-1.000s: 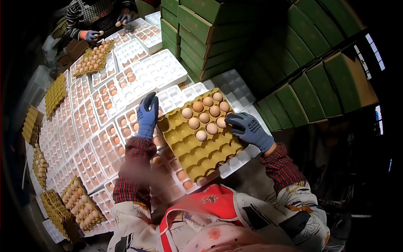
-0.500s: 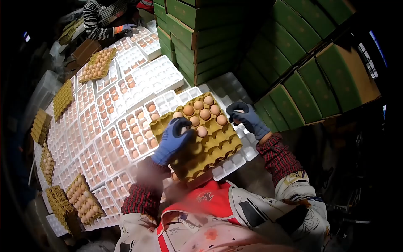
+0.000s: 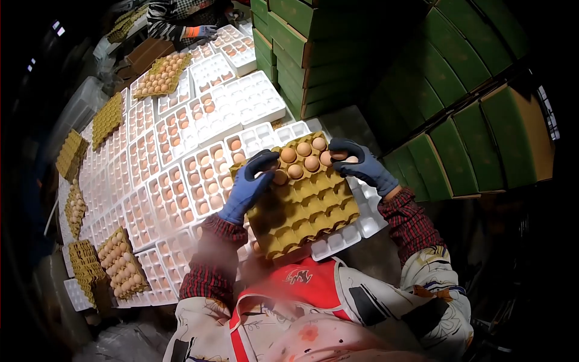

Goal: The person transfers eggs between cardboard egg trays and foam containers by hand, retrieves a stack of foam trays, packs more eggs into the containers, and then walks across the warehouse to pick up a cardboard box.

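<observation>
A yellow-brown pulp egg tray (image 3: 304,211) lies tilted in front of me, its far rows holding several brown eggs (image 3: 311,163) and its nearer cups bare. My left hand (image 3: 250,186), in a blue glove with black fingers, curls round an egg at the tray's far left corner; the fingers partly hide it. At the far right corner, my right hand (image 3: 367,168), gloved alike, has its fingers closed on a pale egg (image 3: 351,159), beside another egg. White plastic trays (image 3: 338,240) show under the pulp tray's edge.
White trays of eggs (image 3: 172,196) cover the table to the left. Several pulp trays (image 3: 107,120) lie on them, some loaded with eggs. Green boxes (image 3: 449,158) stand stacked at the back and right. Across the table, a co-worker's gloved hand (image 3: 202,32) reaches over trays.
My right hand has moved in over the tray's far right corner. Two eggs have left the tray's nearer occupied cups. My left hand has shifted toward the far left corner. The view has turned slightly.
</observation>
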`<move>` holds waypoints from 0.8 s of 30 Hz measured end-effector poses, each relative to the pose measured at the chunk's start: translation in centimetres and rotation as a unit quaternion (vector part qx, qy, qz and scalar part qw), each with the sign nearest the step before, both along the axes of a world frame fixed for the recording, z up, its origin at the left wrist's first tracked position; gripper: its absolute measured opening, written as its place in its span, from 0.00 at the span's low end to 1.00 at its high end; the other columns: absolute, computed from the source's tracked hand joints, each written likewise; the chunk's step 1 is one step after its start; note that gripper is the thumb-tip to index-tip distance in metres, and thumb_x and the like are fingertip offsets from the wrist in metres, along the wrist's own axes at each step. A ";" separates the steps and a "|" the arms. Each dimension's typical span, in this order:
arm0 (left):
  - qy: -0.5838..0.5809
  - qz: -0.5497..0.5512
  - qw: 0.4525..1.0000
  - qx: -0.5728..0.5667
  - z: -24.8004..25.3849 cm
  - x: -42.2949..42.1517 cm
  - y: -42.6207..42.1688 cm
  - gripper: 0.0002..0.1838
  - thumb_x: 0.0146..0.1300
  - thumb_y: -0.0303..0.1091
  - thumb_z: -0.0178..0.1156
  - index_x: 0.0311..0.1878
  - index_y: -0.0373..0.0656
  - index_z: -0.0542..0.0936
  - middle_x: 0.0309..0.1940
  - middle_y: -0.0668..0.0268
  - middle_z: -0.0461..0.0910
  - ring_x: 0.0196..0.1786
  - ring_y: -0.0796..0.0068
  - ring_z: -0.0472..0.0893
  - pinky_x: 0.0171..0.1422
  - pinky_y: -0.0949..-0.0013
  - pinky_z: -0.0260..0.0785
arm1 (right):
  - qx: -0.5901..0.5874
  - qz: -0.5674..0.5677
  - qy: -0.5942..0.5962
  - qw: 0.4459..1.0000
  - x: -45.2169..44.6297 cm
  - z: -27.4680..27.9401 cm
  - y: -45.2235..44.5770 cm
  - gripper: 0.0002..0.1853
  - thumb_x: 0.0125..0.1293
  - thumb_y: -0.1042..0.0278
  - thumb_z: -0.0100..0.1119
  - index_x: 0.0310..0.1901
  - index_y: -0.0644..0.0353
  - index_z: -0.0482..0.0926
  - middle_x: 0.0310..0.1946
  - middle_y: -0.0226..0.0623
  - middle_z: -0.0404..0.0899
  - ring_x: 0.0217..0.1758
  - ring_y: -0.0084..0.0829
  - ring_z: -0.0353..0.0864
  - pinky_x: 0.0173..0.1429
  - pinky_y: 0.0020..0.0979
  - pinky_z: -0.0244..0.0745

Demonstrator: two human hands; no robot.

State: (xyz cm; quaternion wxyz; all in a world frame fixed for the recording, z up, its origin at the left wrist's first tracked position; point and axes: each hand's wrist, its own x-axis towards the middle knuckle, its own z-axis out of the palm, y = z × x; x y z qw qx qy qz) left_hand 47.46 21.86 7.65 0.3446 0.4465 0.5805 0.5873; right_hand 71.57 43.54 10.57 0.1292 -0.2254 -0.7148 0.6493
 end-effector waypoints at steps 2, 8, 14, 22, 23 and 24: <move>0.375 0.043 0.916 -0.134 2.2 1.8 1.2 0.18 0.61 0.39 0.66 0.53 0.45 0.82 0.63 0.55 0.74 0.57 0.58 0.80 0.54 0.65 0.77 | 0.440 0.067 -0.021 0.895 -2.7 -0.5 -0.9 0.19 0.55 0.65 0.71 0.49 0.57 0.82 0.60 0.42 0.74 0.56 0.40 0.78 0.50 0.36 0.80; 0.625 0.115 0.707 -0.310 0.0 5.5 3.6 0.11 0.53 0.34 0.63 0.41 0.46 0.84 0.53 0.61 0.71 0.47 0.58 0.74 0.29 0.57 0.75 | 0.689 0.080 -0.235 0.681 -7.1 -1.3 -4.1 0.15 0.55 0.69 0.62 0.46 0.53 0.80 0.61 0.41 0.71 0.49 0.42 0.77 0.43 0.37 0.79; 0.588 0.071 0.751 -0.292 0.4 3.6 1.6 0.14 0.55 0.38 0.65 0.45 0.48 0.83 0.51 0.60 0.72 0.47 0.56 0.77 0.33 0.55 0.77 | 0.386 0.086 -0.160 0.904 -8.6 2.9 -2.0 0.20 0.48 0.58 0.73 0.42 0.56 0.82 0.45 0.39 0.77 0.45 0.38 0.78 0.44 0.39 0.75; 0.356 0.285 0.866 -0.204 -5.2 -18.0 -4.3 0.24 0.51 0.52 0.73 0.48 0.49 0.83 0.54 0.60 0.76 0.49 0.57 0.81 0.53 0.59 0.76 | 0.104 0.108 -0.157 0.976 -28.7 -2.8 -3.3 0.27 0.53 0.51 0.72 0.47 0.64 0.82 0.39 0.42 0.85 0.42 0.33 0.83 0.49 0.35 0.77; 0.383 0.287 0.835 -0.273 -5.5 -21.2 -4.2 0.23 0.50 0.50 0.72 0.48 0.50 0.83 0.54 0.60 0.76 0.49 0.57 0.82 0.52 0.57 0.76 | 0.191 0.111 -0.148 0.964 -32.4 -5.4 -3.6 0.28 0.52 0.48 0.71 0.47 0.64 0.83 0.41 0.44 0.85 0.44 0.37 0.84 0.51 0.37 0.77; 0.392 0.290 0.809 -0.328 -6.6 -23.9 -4.0 0.24 0.50 0.50 0.72 0.49 0.50 0.82 0.55 0.60 0.76 0.49 0.57 0.81 0.52 0.57 0.77 | 0.279 0.113 -0.138 0.944 -35.8 -7.7 -3.8 0.30 0.51 0.44 0.69 0.47 0.63 0.83 0.43 0.46 0.85 0.46 0.41 0.84 0.52 0.38 0.78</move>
